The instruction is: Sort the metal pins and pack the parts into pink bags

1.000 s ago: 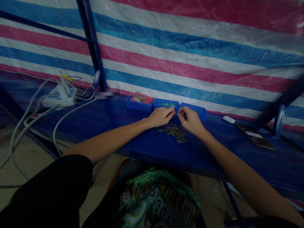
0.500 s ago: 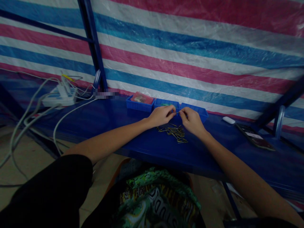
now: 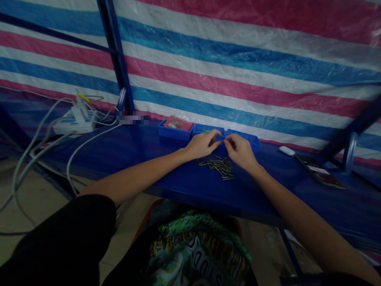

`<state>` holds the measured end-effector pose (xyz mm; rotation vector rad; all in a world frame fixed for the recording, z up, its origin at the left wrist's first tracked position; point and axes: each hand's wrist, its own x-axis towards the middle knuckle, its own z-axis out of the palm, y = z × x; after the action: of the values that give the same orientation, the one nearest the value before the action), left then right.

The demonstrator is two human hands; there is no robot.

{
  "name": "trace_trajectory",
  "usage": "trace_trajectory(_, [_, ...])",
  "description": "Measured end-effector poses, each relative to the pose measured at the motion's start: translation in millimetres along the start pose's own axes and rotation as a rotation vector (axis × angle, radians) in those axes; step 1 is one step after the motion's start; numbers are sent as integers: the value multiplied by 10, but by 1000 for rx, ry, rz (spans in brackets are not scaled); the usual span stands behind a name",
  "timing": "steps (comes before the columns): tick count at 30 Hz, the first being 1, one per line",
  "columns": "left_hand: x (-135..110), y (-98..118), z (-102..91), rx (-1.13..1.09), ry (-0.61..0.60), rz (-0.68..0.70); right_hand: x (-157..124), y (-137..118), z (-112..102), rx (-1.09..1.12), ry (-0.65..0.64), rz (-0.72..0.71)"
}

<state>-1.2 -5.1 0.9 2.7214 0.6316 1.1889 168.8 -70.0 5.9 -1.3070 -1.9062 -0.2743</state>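
Note:
My right hand [image 3: 240, 151] pinches a thin metal pin [image 3: 222, 140] between thumb and fingertips. The pin's free end points left, toward my left hand [image 3: 202, 143]. That hand's thumb and index finger are spread apart, with the pin's tip near the thumb; whether they touch I cannot tell. Just below both hands, a loose pile of thin brass-coloured pins [image 3: 220, 167] lies on the blue table [image 3: 184, 178]. Behind the hands stand a middle blue bin [image 3: 208, 128] with something green in it and a right blue bin [image 3: 250, 140], both partly hidden.
A left blue bin [image 3: 174, 133] holds a reddish plastic packet [image 3: 180, 122]. On the right are a white mouse-like object [image 3: 286, 151] and a phone [image 3: 320, 171]. A white power strip [image 3: 74, 122] with cables sits at the left. A striped plastic sheet [image 3: 238, 79] hangs behind.
The left index finger has lifted away from the thumb, opening the pinch on the pin. My right hand has barely moved and keeps its grip.

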Motion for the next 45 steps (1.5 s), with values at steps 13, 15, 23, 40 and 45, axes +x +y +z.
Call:
trace_trajectory(13, [9, -50, 17, 43, 14, 21, 2, -15, 1, 40, 3, 32])
trace_trajectory(15, [6, -57, 21, 48, 7, 20, 2, -13, 0, 46, -4, 5])
trace_trajectory(23, [5, -57, 25, 37, -3, 52, 3, -18, 3, 4, 9, 11])
trace_trajectory(40, [2, -64, 24, 168, -12, 58, 4, 15, 17, -3, -16, 1])
trace_trajectory(45, [5, -52, 26, 175, 50, 11, 7, 11, 13, -1, 0, -8])
